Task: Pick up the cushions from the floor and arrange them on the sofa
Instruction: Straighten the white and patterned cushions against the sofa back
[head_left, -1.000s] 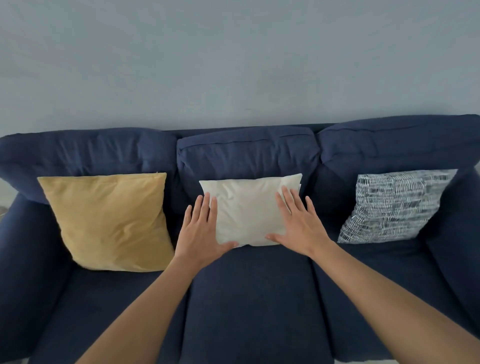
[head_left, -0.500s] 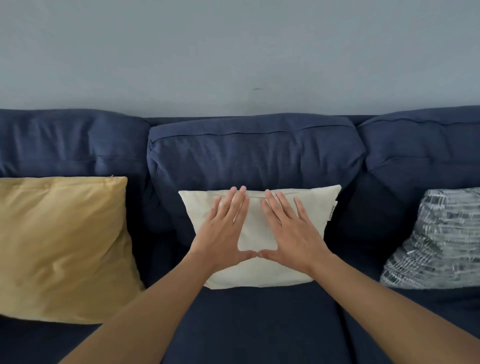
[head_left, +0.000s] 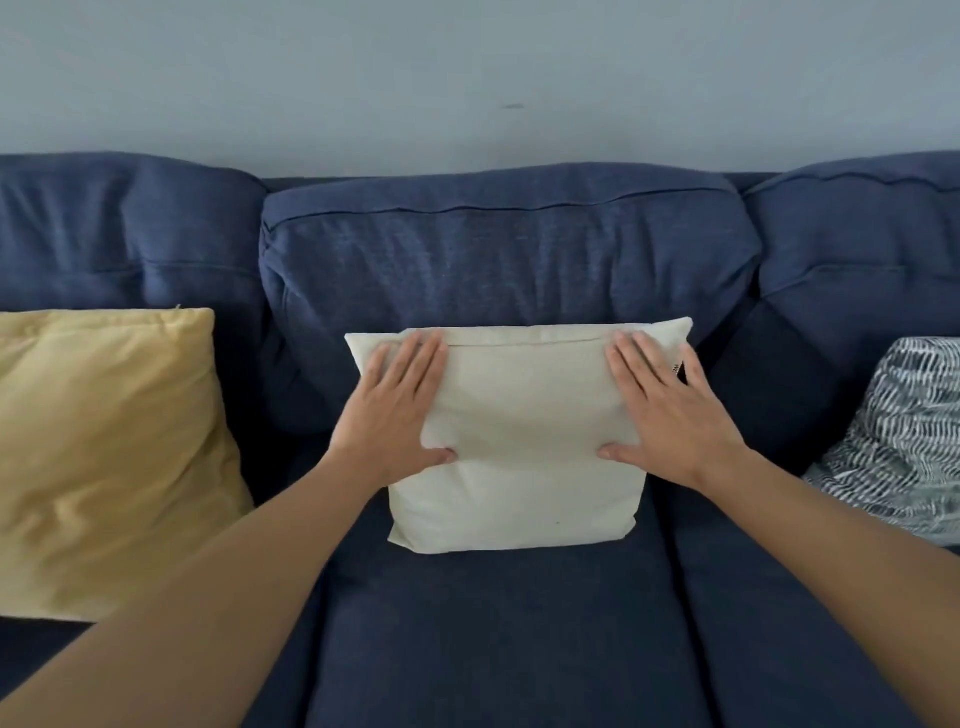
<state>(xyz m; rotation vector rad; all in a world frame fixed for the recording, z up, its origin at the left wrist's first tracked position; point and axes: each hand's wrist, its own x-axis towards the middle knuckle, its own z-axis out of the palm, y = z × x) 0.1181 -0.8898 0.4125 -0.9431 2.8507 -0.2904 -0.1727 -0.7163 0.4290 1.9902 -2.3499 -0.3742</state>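
A cream cushion (head_left: 519, 467) leans upright against the middle back pad of the dark blue sofa (head_left: 493, 649). My left hand (head_left: 400, 410) lies flat on its left side, fingers together, thumb pressing into the fabric. My right hand (head_left: 670, 410) lies flat on its right side in the same way. Neither hand grips anything. A yellow cushion (head_left: 104, 457) leans at the left seat, cut off by the frame's left edge. A cushion with a dark and white pattern (head_left: 904, 436) leans at the right seat, partly out of frame.
A pale grey wall (head_left: 467, 78) rises behind the sofa's back pads (head_left: 509, 249). Bare blue seat fabric lies in front of the cream cushion. The floor is out of view.
My hands have slid apart from the middle of the cream cushion to its left and right sides. The view has moved closer to the sofa.
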